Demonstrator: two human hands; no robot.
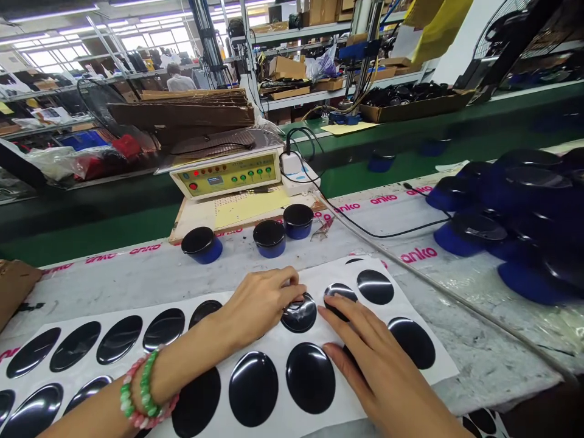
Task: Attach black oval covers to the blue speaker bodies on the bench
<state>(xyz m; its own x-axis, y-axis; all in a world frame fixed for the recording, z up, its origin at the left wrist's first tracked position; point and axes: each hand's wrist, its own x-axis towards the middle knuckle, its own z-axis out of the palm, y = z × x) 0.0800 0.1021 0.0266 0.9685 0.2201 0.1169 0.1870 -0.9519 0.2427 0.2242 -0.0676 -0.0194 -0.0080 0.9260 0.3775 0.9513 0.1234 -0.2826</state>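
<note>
A white backing sheet [349,380] with rows of glossy black round stickers lies across the bench. My left hand [264,299], with bead bracelets at the wrist, has its thumb and finger closed in a pinch at the upper left edge of one black round sticker [300,315]. That sticker's surface looks rippled, and the fingers hide part of its edge. Just to the right, my right hand [376,347] rests on the sheet with its fingers apart, partly over other stickers. Below the hands, two more stickers [310,377] [253,389] lie flat.
Three blue cups with black tops [269,238] stand beyond the sheet. A yellow control box [228,174] with lit buttons is behind them. Many more blue-and-black cups [524,207] are piled at right. A grey cable [438,289] crosses the bench. Farther back runs a green conveyor [337,176].
</note>
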